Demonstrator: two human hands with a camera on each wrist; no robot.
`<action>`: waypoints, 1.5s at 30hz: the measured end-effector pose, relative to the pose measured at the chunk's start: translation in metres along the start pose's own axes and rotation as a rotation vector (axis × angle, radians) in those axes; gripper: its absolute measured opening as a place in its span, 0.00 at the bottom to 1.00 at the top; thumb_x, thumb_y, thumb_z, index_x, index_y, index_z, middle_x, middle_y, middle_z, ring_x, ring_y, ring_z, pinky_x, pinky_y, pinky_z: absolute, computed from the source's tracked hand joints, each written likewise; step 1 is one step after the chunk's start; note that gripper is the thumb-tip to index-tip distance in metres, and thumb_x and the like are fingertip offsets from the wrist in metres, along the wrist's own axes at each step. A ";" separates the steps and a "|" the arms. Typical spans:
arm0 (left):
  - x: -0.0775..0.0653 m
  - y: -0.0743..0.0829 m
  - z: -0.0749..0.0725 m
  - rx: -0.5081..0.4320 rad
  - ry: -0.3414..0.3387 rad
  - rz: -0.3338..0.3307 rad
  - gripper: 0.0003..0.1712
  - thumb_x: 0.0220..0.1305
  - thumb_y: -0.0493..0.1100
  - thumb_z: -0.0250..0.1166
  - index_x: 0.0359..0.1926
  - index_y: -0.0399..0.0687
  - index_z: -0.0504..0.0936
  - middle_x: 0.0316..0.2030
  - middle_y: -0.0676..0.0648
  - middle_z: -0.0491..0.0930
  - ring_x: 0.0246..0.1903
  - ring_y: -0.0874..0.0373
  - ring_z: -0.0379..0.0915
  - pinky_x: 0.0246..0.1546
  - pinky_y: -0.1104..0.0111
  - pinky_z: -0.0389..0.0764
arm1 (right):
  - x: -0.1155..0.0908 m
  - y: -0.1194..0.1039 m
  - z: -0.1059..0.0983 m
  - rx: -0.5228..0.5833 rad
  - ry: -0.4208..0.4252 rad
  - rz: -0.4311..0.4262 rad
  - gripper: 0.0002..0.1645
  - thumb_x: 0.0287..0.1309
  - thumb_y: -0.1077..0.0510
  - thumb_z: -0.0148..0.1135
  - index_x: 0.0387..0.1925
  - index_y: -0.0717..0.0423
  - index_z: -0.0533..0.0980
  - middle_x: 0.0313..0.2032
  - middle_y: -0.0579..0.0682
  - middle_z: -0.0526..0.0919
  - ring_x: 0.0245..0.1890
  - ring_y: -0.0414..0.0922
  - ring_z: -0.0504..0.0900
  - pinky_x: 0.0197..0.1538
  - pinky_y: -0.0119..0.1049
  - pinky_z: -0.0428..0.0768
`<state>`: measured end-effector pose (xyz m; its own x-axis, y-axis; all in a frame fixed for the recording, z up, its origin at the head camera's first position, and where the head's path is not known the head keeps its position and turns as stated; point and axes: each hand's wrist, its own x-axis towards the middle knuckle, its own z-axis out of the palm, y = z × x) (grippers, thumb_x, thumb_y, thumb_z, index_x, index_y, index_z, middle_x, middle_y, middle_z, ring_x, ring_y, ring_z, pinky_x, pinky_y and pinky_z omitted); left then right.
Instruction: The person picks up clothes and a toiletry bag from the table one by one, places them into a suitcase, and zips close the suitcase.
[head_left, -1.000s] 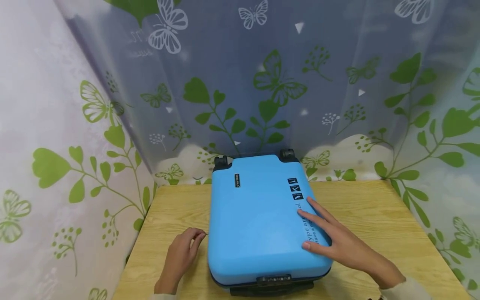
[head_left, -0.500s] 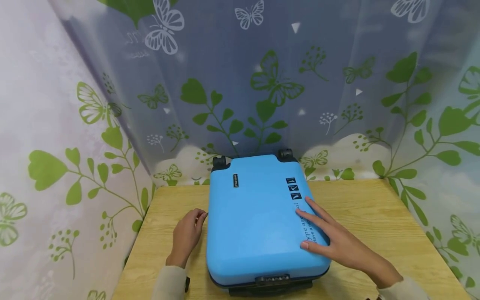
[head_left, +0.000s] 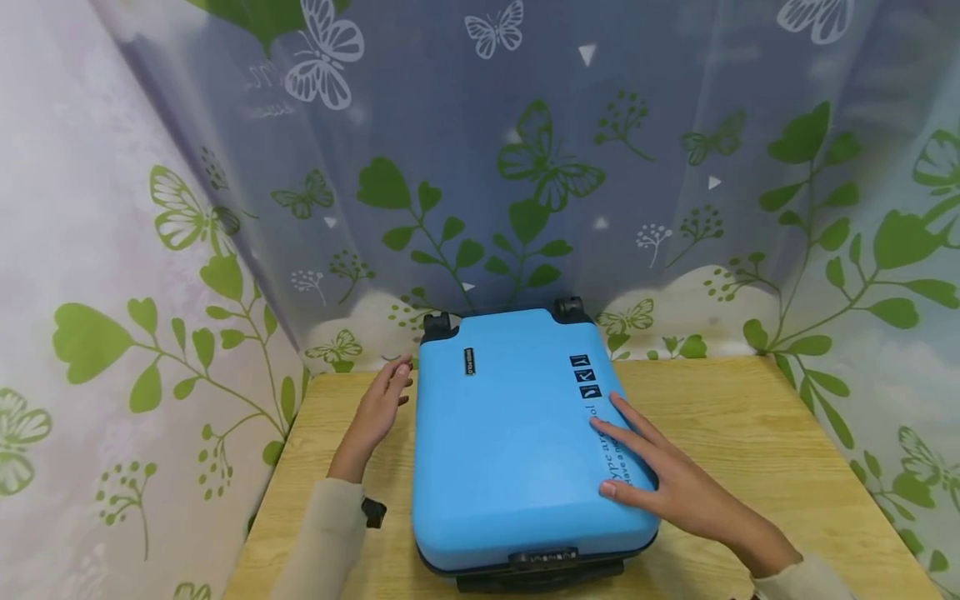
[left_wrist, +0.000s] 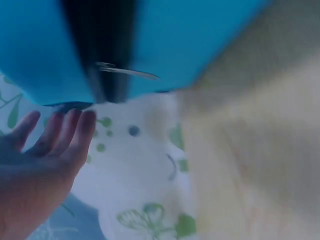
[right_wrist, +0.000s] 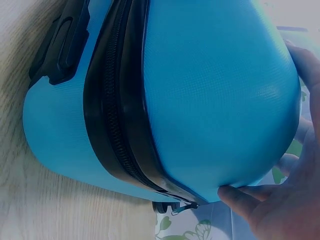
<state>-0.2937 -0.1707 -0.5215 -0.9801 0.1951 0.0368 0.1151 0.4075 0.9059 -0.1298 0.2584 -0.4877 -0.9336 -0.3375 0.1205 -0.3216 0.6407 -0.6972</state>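
A light blue hard-shell suitcase (head_left: pixel 517 442) lies flat on the wooden table, its wheels toward the back wall. My right hand (head_left: pixel 675 487) rests spread on its right edge, over the printed lettering. Beside the far left corner is my left hand (head_left: pixel 377 408), fingers loosely bent and holding nothing. The left wrist view has a thin metal zipper pull (left_wrist: pixel 130 72) on the black zipper band (left_wrist: pixel 107 35), away from the left fingertips. A closed stretch of zipper (right_wrist: pixel 113 100) runs round the near corner in the right wrist view.
Two black wheels (head_left: pixel 570 309) stick out at the suitcase's far end, close to the patterned curtain (head_left: pixel 450 125). A combination lock (head_left: pixel 544 557) and a black handle (head_left: pixel 540 581) are at the near end. The wooden table (head_left: pixel 720 417) shows on both sides.
My left hand has slid from beside the suitcase's left middle up to its far left corner, its fingers loosening from a pinched pose. The right hand stays put on the suitcase.
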 end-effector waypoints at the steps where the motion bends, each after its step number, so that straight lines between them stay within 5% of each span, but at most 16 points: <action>1: 0.005 0.005 0.000 -0.023 -0.041 -0.013 0.39 0.89 0.63 0.43 0.86 0.47 0.57 0.83 0.36 0.61 0.79 0.34 0.63 0.77 0.40 0.71 | 0.000 0.000 0.001 0.005 0.003 0.003 0.46 0.70 0.42 0.74 0.83 0.30 0.65 0.89 0.51 0.46 0.83 0.74 0.52 0.66 0.80 0.70; 6: 0.025 0.013 0.000 -0.045 -0.181 -0.081 0.48 0.83 0.70 0.52 0.90 0.63 0.42 0.89 0.42 0.43 0.86 0.35 0.46 0.83 0.39 0.59 | -0.001 0.001 0.004 0.037 0.015 0.018 0.46 0.70 0.44 0.74 0.83 0.30 0.65 0.89 0.53 0.43 0.84 0.75 0.50 0.66 0.81 0.68; 14: 0.030 0.010 -0.003 -0.094 -0.197 -0.106 0.50 0.82 0.68 0.57 0.90 0.68 0.39 0.89 0.42 0.38 0.88 0.38 0.39 0.84 0.39 0.54 | 0.002 0.006 0.003 0.057 0.012 -0.006 0.45 0.69 0.45 0.75 0.82 0.30 0.67 0.90 0.52 0.42 0.84 0.75 0.49 0.66 0.84 0.66; 18: 0.017 0.009 -0.007 -0.057 -0.181 -0.085 0.48 0.82 0.66 0.57 0.90 0.71 0.42 0.89 0.41 0.40 0.87 0.35 0.42 0.83 0.36 0.56 | 0.002 0.017 0.001 0.079 0.012 -0.026 0.45 0.69 0.48 0.75 0.82 0.30 0.67 0.90 0.50 0.43 0.86 0.70 0.49 0.66 0.82 0.67; 24: -0.012 0.007 -0.006 -0.055 -0.115 -0.058 0.46 0.83 0.60 0.60 0.89 0.67 0.46 0.87 0.39 0.46 0.85 0.33 0.47 0.79 0.33 0.60 | 0.000 0.036 -0.010 0.099 0.047 -0.076 0.45 0.65 0.55 0.77 0.80 0.33 0.71 0.88 0.49 0.51 0.84 0.27 0.46 0.65 0.78 0.68; 26: -0.023 0.010 -0.003 -0.070 -0.086 -0.060 0.46 0.82 0.58 0.62 0.89 0.65 0.48 0.86 0.37 0.47 0.84 0.32 0.48 0.77 0.32 0.63 | -0.001 0.041 -0.016 0.088 0.059 -0.086 0.45 0.65 0.56 0.77 0.80 0.34 0.71 0.87 0.48 0.55 0.81 0.20 0.47 0.66 0.71 0.70; 33: -0.059 0.019 0.010 -0.106 0.002 -0.045 0.48 0.79 0.53 0.67 0.88 0.56 0.51 0.81 0.32 0.54 0.78 0.34 0.58 0.73 0.38 0.71 | -0.005 0.058 -0.032 0.081 0.157 -0.060 0.46 0.69 0.61 0.74 0.83 0.43 0.66 0.84 0.39 0.61 0.76 0.16 0.55 0.65 0.22 0.74; 42: -0.077 0.020 0.015 -0.064 0.049 -0.038 0.45 0.77 0.54 0.70 0.85 0.56 0.59 0.78 0.34 0.59 0.73 0.35 0.67 0.71 0.38 0.73 | -0.011 0.065 -0.040 0.083 0.193 0.082 0.35 0.80 0.56 0.63 0.82 0.46 0.67 0.79 0.59 0.69 0.65 0.15 0.66 0.54 0.31 0.82; 45: -0.073 0.019 0.009 -0.031 0.088 -0.043 0.38 0.79 0.55 0.68 0.82 0.55 0.67 0.79 0.35 0.57 0.74 0.35 0.65 0.73 0.37 0.71 | -0.014 0.061 -0.037 0.106 0.179 0.159 0.33 0.84 0.51 0.59 0.83 0.47 0.66 0.79 0.60 0.68 0.67 0.27 0.73 0.51 0.32 0.85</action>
<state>-0.2180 -0.1689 -0.5104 -0.9946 0.0985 0.0332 0.0689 0.3859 0.9200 -0.1420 0.3277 -0.5063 -0.9873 -0.1044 0.1199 -0.1587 0.5969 -0.7865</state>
